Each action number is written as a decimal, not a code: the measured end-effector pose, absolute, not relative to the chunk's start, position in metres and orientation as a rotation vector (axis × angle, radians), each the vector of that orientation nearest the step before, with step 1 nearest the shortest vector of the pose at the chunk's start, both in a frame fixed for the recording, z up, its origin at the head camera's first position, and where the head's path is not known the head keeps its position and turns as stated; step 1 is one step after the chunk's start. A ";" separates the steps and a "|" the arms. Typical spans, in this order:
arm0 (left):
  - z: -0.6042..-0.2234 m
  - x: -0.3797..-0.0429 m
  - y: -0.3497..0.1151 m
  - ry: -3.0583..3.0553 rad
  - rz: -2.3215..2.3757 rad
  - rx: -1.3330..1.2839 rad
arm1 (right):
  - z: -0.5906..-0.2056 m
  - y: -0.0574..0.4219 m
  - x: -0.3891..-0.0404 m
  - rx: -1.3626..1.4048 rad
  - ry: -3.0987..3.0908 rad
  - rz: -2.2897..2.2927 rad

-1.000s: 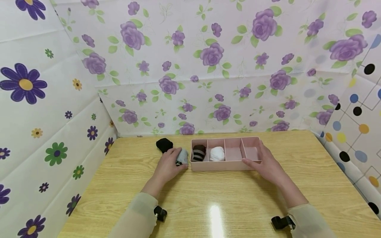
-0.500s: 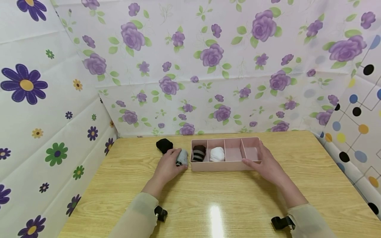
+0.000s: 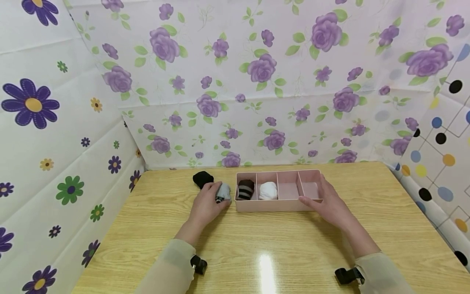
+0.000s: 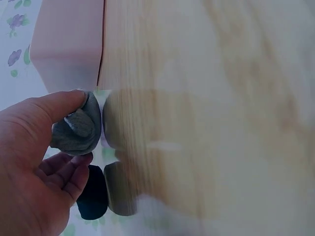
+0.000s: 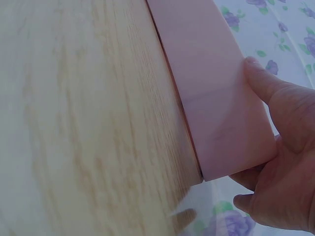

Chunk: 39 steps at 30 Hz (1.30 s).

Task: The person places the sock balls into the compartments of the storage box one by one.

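Observation:
My left hand pinches a rolled grey sock with dark stripes low on its side, close to the left end of a pink divided box. In the left wrist view, thumb and fingers lie on either side of the grey sock, close over the table. A rolled black sock lies just behind that hand. My right hand grips the box's right end, thumb on the front rim and fingers round the end wall. A brown-and-grey striped sock fills the leftmost compartment; a white sock sits beside it.
The two right compartments show their bare pink floor. The wooden table ends at a flowered cloth wall behind the box. More patterned cloth stands at left and right.
My left hand has raised the grey sock slightly and shifted it a little left. The right hand and the box have stayed in place.

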State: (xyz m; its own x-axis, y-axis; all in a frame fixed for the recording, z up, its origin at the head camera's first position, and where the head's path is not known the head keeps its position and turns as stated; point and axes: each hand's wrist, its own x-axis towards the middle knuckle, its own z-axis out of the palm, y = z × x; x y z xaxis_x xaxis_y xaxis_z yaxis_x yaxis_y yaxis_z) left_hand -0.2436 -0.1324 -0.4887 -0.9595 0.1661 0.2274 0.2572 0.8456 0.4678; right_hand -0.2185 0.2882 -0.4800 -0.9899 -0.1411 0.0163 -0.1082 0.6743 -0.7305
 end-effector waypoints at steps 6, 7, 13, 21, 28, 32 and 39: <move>-0.489 -0.243 -0.131 -2.848 -0.731 -0.337 | -0.480 0.288 -0.218 -0.209 2.837 -1.224; -0.488 -0.242 -0.131 -2.855 -0.728 -0.340 | -0.480 0.288 -0.218 -0.212 2.839 -1.221; -0.489 -0.243 -0.129 -2.910 -0.685 -0.354 | -0.480 0.289 -0.219 -0.227 2.844 -1.211; -0.492 -0.245 -0.126 -2.877 -0.652 -0.339 | -0.480 0.289 -0.219 -0.248 2.842 -1.229; -0.490 -0.243 -0.127 -2.835 -0.727 -0.298 | -0.480 0.289 -0.219 -0.254 2.843 -1.236; -0.485 -0.243 -0.128 -2.818 -0.788 -0.259 | -0.480 0.289 -0.218 -0.247 2.840 -1.232; -0.472 -0.245 -0.127 -2.768 -0.837 -0.199 | -0.483 0.290 -0.219 -0.238 2.834 -1.245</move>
